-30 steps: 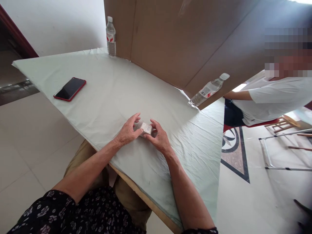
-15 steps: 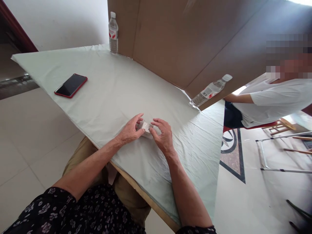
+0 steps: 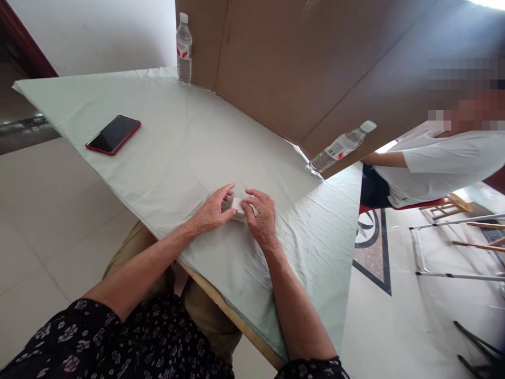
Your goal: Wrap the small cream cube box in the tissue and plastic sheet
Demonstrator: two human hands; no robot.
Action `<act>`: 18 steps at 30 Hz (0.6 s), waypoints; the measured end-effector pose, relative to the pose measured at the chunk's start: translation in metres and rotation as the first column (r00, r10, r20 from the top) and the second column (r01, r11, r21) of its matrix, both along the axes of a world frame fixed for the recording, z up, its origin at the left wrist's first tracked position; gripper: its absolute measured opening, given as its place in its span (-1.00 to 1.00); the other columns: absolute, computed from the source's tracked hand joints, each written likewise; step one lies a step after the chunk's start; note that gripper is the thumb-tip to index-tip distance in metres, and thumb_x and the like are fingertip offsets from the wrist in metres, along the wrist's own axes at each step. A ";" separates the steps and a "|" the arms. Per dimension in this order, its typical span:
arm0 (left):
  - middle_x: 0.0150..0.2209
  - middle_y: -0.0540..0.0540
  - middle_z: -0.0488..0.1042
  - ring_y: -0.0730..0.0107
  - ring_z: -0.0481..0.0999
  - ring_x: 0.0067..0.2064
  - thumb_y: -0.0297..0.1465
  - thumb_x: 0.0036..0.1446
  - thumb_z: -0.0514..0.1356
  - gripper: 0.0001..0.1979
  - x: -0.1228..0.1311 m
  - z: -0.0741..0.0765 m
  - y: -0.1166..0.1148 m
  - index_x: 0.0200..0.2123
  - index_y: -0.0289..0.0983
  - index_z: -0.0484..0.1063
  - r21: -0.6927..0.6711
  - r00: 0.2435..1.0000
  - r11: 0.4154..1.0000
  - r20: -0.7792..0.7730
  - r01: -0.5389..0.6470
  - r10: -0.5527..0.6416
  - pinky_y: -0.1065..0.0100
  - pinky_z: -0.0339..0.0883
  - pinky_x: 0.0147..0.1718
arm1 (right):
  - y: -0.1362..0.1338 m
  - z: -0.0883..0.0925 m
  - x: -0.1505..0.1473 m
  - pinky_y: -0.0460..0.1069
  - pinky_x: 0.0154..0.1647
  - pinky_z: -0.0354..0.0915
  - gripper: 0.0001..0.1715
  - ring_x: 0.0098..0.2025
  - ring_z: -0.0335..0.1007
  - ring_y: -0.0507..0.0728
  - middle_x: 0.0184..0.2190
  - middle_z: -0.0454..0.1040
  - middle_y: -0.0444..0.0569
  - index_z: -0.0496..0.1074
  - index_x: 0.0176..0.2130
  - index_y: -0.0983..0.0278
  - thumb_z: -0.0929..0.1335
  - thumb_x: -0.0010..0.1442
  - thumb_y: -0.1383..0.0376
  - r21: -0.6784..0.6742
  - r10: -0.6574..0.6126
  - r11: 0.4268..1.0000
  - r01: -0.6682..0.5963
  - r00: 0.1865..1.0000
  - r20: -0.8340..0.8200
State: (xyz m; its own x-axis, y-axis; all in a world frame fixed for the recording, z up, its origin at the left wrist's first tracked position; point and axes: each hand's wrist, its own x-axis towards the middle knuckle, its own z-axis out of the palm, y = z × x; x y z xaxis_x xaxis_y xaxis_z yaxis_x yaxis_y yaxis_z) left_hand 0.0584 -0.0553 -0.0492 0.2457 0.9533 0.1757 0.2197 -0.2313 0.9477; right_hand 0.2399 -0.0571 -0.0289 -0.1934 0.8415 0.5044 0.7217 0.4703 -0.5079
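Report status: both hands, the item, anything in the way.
Left hand and right hand: fingertip grip on small white packet. Packet low on tablecloth. Red phone, far bottle, near bottle: all well clear.

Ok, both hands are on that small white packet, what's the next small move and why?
Probably brace the small white packet with the left hand and lift its end with the right hand: the right thumb and forefinger pinch that end, and it rests on the tablecloth.

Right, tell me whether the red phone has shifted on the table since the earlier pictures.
No. The red phone lies the same way near the left edge of the table, equally far from the upright water bottle; only the camera drifted.
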 end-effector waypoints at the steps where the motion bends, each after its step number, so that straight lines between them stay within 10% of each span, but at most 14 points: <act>1: 0.17 -0.31 0.40 0.18 0.45 0.05 -0.30 0.11 0.23 -0.27 0.000 0.000 0.000 0.35 -0.31 0.17 -0.002 1.000 1.000 0.000 0.001 -0.001 0.24 0.40 -0.12 | -0.001 0.001 0.001 0.25 0.16 0.25 -0.83 0.10 0.42 0.27 0.02 0.57 0.00 0.53 -0.28 0.13 0.32 0.28 0.27 0.006 0.009 1.000 -0.009 1.000 0.009; 9: 0.16 -0.28 0.41 0.14 0.44 0.10 -0.31 0.10 0.24 -0.28 -0.001 0.000 0.001 0.33 -0.27 0.20 0.007 1.000 1.000 -0.011 -0.023 0.023 0.19 0.41 -0.06 | -0.008 0.007 0.017 0.27 0.26 0.24 -0.79 0.23 0.36 0.26 0.13 0.49 -0.01 0.54 -0.18 0.10 0.35 0.27 0.10 -0.105 0.067 0.990 -0.095 0.968 -0.244; 18: 0.26 -0.31 0.32 -0.05 0.22 0.33 -0.44 -0.04 0.22 -0.13 -0.006 -0.002 0.000 0.39 -0.26 0.08 0.043 0.994 0.998 -0.106 -0.034 0.038 -0.09 0.19 0.25 | 0.002 -0.013 0.034 0.32 0.36 0.15 0.10 0.40 0.14 0.37 0.36 0.23 0.13 0.17 0.36 0.12 0.50 -0.01 -0.18 -0.412 0.114 0.879 -0.240 0.945 -0.308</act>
